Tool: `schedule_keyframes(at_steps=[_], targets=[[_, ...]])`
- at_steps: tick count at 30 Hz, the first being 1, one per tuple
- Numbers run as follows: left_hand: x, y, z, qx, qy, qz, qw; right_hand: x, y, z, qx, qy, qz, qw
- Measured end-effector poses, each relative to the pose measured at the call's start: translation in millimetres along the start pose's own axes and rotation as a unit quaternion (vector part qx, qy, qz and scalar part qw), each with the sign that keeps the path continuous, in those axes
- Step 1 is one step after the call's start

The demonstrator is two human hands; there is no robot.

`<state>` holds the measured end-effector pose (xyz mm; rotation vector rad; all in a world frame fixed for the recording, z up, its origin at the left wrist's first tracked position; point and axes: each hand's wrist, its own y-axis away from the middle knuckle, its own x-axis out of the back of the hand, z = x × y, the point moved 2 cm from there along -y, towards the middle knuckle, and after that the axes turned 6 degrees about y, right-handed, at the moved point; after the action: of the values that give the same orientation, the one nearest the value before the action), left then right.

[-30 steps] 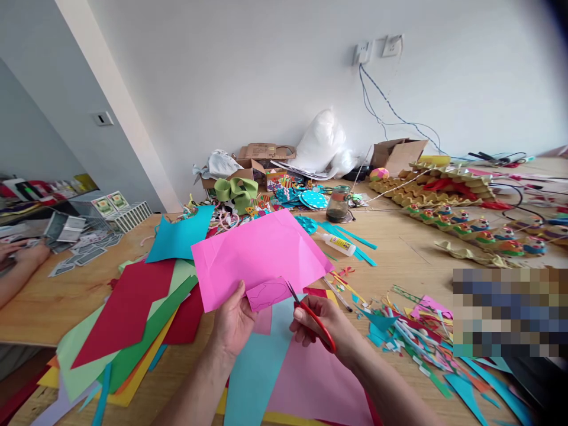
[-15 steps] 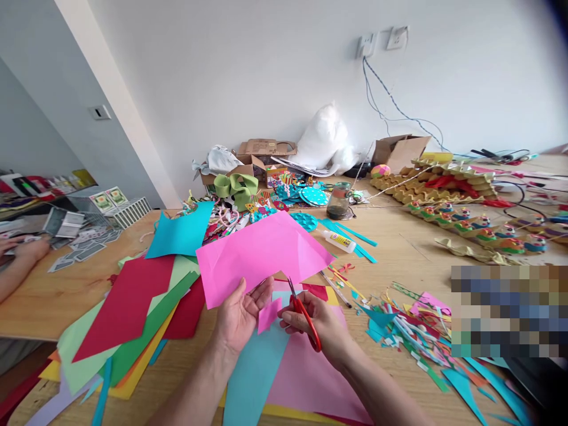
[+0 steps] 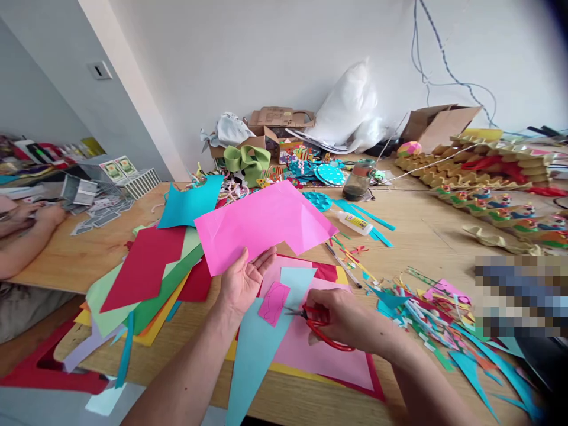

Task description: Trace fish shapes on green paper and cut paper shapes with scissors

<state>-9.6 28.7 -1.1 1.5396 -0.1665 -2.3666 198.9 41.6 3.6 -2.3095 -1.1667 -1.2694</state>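
A large bright pink sheet of paper with a notch cut from its near edge is in my left hand, pinched at that edge, palm up and fingers stretched out beneath. My right hand grips red-handled scissors, their blades pointing left and looking closed. Just left of the blade tips, a small pink paper piece bearing a drawn curvy outline lies on light blue paper. Below that are a pale pink sheet and red and yellow sheets.
Red, green and yellow sheets spread at left, with a blue sheet behind. A glue bottle and glass jar stand farther back. Paper scraps lie at right, near egg cartons. Another person's hand is at far left.
The small pink piece has left my left fingers and lies flat on the light blue paper, its drawn side showing. My right hand with the scissors has moved right and turned, blades now pointing left.
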Motion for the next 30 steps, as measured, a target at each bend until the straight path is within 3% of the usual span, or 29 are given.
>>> schedule_keyframes(at_steps=[8,13,17,21,25,30], targets=[[1.4,-2,5,-0.034,-0.013,-0.031,0.999,-9,10,-26,-0.033,0.265,-0.074,0.961],[1.5,-2,8,-0.058,-0.025,-0.045,0.997,-6,10,-39,-0.014,0.335,-0.067,0.94],[-0.8,-1,14,-0.084,-0.027,-0.041,0.995,-10,-6,-52,0.067,0.372,-0.008,0.926],[-2.1,0,23,-0.103,-0.033,-0.042,0.993,-29,-28,-61,0.224,0.392,0.074,0.889],[0.7,-2,32,-0.131,-0.027,-0.049,0.99,-45,-45,-58,0.264,0.428,0.08,0.861],[2.5,-3,38,-0.133,-0.011,-0.043,0.99,-40,-49,-67,0.293,0.458,0.09,0.835]])
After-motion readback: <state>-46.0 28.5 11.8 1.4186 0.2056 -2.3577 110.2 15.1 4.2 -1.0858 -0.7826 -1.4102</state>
